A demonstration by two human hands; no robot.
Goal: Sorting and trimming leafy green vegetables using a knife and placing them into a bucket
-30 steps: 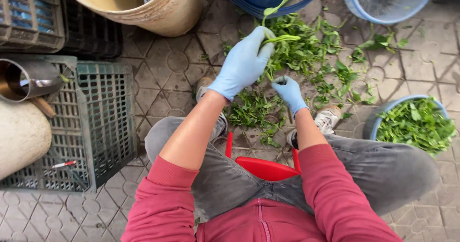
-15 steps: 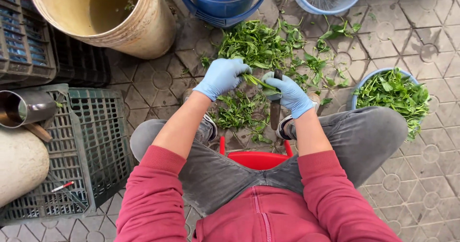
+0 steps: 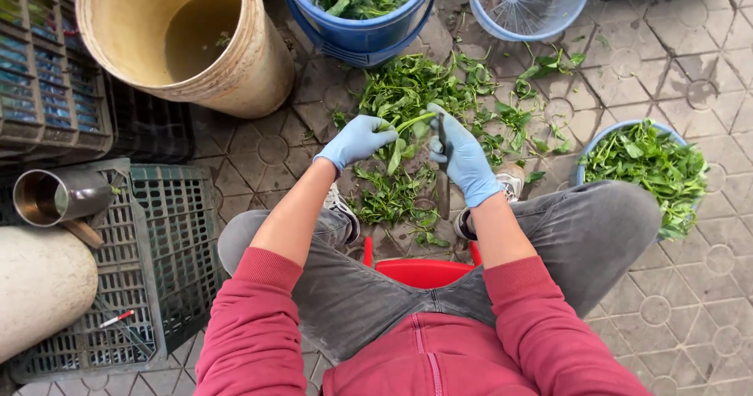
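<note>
Paved ground [image 3: 667, 302] lies strewn with leaves. Our left hand [image 3: 357, 139] pinches a green stalk [image 3: 408, 123]; our right hand [image 3: 463, 157] grips a knife [image 3: 441, 178]. We'd best cut away from fingers.

You're working in soft, even daylight with no hard sun: shadows under your legs and beside the tan bucket [image 3: 180, 43] are faint and diffuse. The paving [image 3: 690, 286] reads bright and a little damp, with mild sheen but no glare. Focus is sharp across the frame, though the wide lens bends the crates [image 3: 47, 67] at the left edge.
</note>
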